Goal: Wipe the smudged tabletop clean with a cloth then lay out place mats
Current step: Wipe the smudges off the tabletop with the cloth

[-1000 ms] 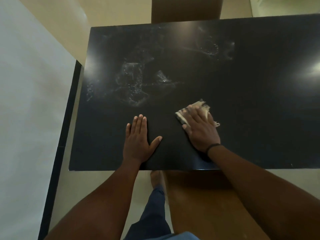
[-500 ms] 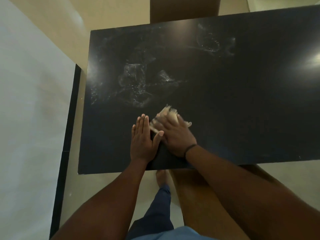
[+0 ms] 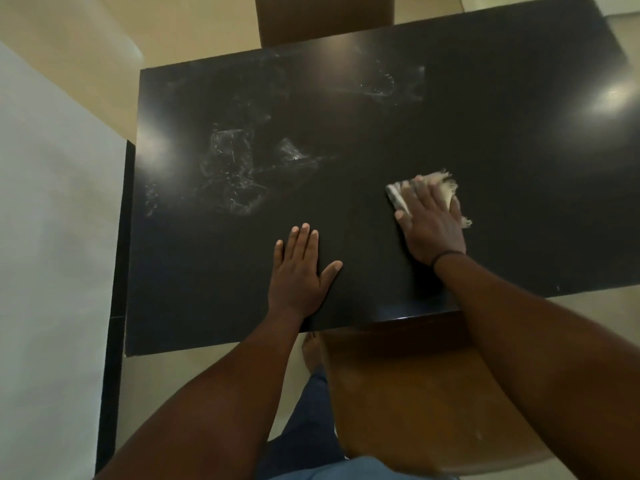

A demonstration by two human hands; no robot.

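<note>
Your cloth (image 3: 437,187) lies on the dark bench (image 3: 519,168), pinned under your right hand (image 3: 429,223), fingers flat to spread wiping pressure. Your left hand (image 3: 299,268) rests open nearby, likely bracing. Smudges (image 3: 235,174) remain far left.

**Room around the dark worktop**

I see a beige floor (image 3: 207,36), a white wall (image 3: 52,237) on the left with a black baseboard (image 3: 116,306), one brown chair (image 3: 415,393) at the near edge and another chair (image 3: 322,19) at the far edge.
</note>
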